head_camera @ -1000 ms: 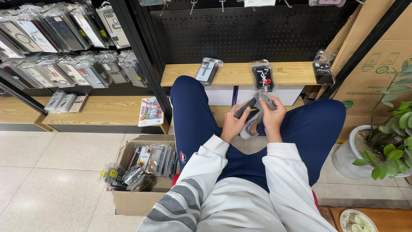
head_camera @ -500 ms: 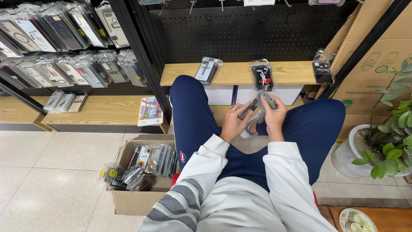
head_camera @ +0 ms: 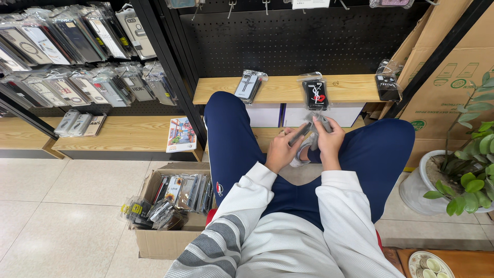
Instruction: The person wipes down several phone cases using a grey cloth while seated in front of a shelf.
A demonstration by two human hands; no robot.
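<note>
— What do the hands hold? 
— The left hand [head_camera: 280,150] grips a dark phone case [head_camera: 299,134] between the knees; the right hand [head_camera: 328,140] pinches its clear sleeve [head_camera: 320,121].

— How far along? 
— Three bagged cases [head_camera: 315,93] lie on the wooden shelf [head_camera: 280,88]; the cardboard box [head_camera: 170,226] looks full, so much seems left.
</note>
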